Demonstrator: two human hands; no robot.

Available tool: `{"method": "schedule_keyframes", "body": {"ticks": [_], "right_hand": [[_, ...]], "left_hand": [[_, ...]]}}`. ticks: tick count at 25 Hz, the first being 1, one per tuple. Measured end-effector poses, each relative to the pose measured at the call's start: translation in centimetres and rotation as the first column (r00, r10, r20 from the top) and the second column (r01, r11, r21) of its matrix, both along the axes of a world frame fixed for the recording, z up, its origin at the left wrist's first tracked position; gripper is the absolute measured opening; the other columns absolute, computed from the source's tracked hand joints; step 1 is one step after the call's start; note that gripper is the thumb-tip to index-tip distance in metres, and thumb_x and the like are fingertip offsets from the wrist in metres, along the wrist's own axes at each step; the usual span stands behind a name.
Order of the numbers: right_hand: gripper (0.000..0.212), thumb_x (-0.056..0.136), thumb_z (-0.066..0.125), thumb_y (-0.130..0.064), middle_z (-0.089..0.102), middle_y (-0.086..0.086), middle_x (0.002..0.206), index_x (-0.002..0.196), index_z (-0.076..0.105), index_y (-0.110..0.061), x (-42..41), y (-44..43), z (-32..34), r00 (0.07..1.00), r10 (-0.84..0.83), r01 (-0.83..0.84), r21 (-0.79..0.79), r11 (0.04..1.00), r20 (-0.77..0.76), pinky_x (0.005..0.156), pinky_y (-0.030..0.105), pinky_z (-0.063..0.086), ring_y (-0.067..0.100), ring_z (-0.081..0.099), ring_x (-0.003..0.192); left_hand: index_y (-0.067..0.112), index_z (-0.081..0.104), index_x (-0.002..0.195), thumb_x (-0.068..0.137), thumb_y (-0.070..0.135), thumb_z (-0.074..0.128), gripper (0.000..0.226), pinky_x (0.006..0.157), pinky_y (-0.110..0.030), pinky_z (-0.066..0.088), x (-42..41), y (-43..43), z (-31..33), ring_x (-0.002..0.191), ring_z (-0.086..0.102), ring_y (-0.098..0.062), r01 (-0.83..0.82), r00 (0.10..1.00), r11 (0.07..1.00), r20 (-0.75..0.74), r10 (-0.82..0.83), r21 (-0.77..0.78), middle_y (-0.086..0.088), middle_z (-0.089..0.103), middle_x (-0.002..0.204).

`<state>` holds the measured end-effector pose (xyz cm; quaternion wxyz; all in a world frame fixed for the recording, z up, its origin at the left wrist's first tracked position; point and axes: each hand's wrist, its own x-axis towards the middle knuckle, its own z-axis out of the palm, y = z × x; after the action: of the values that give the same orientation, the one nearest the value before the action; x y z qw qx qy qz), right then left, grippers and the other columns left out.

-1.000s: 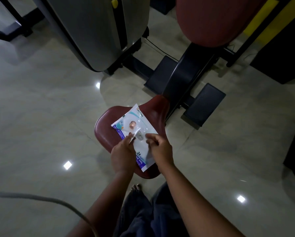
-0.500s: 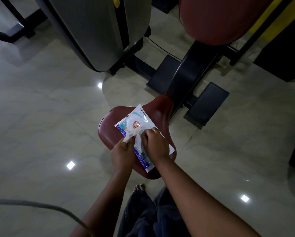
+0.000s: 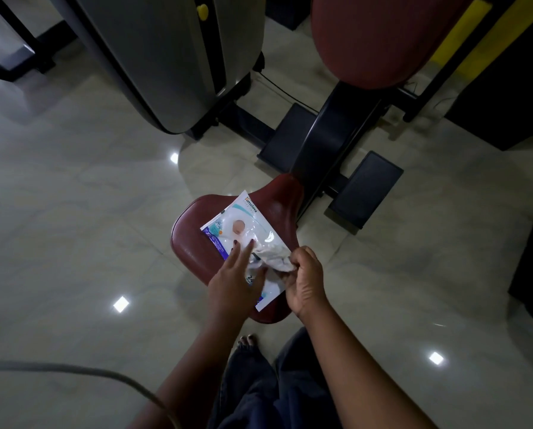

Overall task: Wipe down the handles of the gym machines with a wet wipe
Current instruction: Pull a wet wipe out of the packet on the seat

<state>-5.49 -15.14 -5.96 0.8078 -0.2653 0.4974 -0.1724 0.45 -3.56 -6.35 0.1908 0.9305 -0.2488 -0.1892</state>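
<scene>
crumpled wipe pulled from glossy pack — right hand pinching.

**One brand name and part of a number on the pack**

The white wipes pack carries the word "Himalaya" along its far right edge. The finer line of print just beside it is too small to read. Next to the left hand, a large 2 shows on the pack, and what follows it is hidden by the hand. The purple band on the pack's left edge holds print too blurred to read
</scene>
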Motion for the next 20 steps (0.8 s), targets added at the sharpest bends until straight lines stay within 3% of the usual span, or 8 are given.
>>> {"method": "schedule_keyframes", "body": {"ticks": [2,4,7,9,11,13,16,20], "right_hand": [[0.015,0.086,0.046,0.003,0.058,0.009,0.073,0.077,0.05,-0.009,-0.5,-0.1,0.3,0.996,-0.045,0.045,-0.002,0.999,-0.076,0.062,0.033,0.049,0.023,0.06,0.073],[0.008,0.09,0.051,-0.002,0.064,0.015,0.088,0.097,0.055,-0.005,-1.3,-0.1,0.2,0.993,-0.072,0.076,0.043,0.996,-0.092,0.062,0.033,0.055,0.027,0.065,0.083],[0.021,0.093,0.059,-0.011,0.064,0.018,0.105,0.113,0.058,-0.006,-2.1,-0.4,0.2,0.99,-0.086,0.092,0.044,0.995,-0.109,0.061,0.031,0.056,0.027,0.065,0.09],[0.023,0.091,0.063,-0.01,0.066,0.016,0.108,0.113,0.061,-0.009,-2.8,-0.8,1.3,0.993,-0.064,0.062,-0.021,0.998,-0.095,0.07,0.034,0.056,0.026,0.066,0.093],[0.025,0.088,0.066,-0.006,0.07,0.013,0.107,0.112,0.063,-0.013,-3.6,-1.5,3.2,0.998,-0.012,0.007,-0.082,0.997,-0.065,0.075,0.034,0.056,0.025,0.068,0.094],[0.026,0.087,0.067,-0.005,0.072,0.009,0.102,0.111,0.064,-0.012,-4.4,-2.4,6.1,0.998,0.055,-0.057,-0.13,0.99,-0.023,0.071,0.029,0.055,0.021,0.069,0.09],[0.022,0.085,0.069,-0.006,0.074,0.009,0.096,0.107,0.067,-0.01,-5.2,-4.1,10.7,0.997,0.071,-0.071,-0.217,0.974,-0.006,0.067,0.025,0.054,0.019,0.07,0.084],[0.019,0.083,0.072,-0.009,0.073,0.012,0.093,0.102,0.069,-0.008,-7.3,-8.0,16.1,0.999,0.03,-0.04,-0.324,0.945,-0.036,0.074,0.033,0.057,0.022,0.07,0.083]], "left_hand": [[0.034,0.019,0.153,0.086,0.07,0.033,0.078,0.101,-0.039,0.044,-1.1,-0.3,-0.4,0.144,0.027,-0.031,0.189,0.98,0.965,0.027,-0.198,0.184,-0.014,0.008,0.161],[0.025,0.013,0.154,0.076,0.077,0.017,0.094,0.104,-0.043,0.04,-2.2,-0.6,-0.2,0.147,0.005,-0.039,0.253,0.966,0.938,-0.005,-0.259,0.237,-0.015,-0.009,0.161],[0.02,0.009,0.155,0.069,0.082,0.019,0.106,0.099,-0.044,0.043,-1.8,-1.2,0.8,0.146,0.0,-0.042,0.319,0.947,0.887,-0.086,-0.308,0.334,-0.002,-0.012,0.162],[0.023,0.021,0.153,0.082,0.069,0.035,0.086,0.102,-0.046,0.04,-0.5,-2.2,2.5,0.145,0.014,-0.041,0.37,0.929,0.836,-0.155,-0.337,0.404,-0.001,0.0,0.162],[0.021,0.056,0.133,0.094,0.045,0.043,0.048,0.098,-0.041,0.043,0.4,-3.7,5.6,0.129,0.045,-0.034,0.213,0.949,0.957,-0.274,-0.154,0.199,-0.004,0.041,0.149],[0.01,0.071,0.095,0.098,0.037,0.045,0.038,0.083,-0.035,0.047,-0.4,-5.2,9.7,0.098,0.062,-0.026,-0.197,0.846,0.973,-0.522,0.108,-0.12,-0.007,0.07,0.101],[0.013,0.073,0.093,0.095,0.034,0.057,0.026,0.07,-0.025,0.051,-3.0,-7.3,14.4,0.076,0.066,-0.015,-0.351,0.695,0.871,-0.719,-0.004,-0.345,-0.007,0.073,0.08],[0.014,0.074,0.096,0.085,0.02,0.072,0.013,0.074,-0.03,0.06,-5.2,-11.1,19.3,0.075,0.072,-0.015,-0.443,0.705,0.802,-0.708,0.037,-0.4,-0.002,0.075,0.079]]}}
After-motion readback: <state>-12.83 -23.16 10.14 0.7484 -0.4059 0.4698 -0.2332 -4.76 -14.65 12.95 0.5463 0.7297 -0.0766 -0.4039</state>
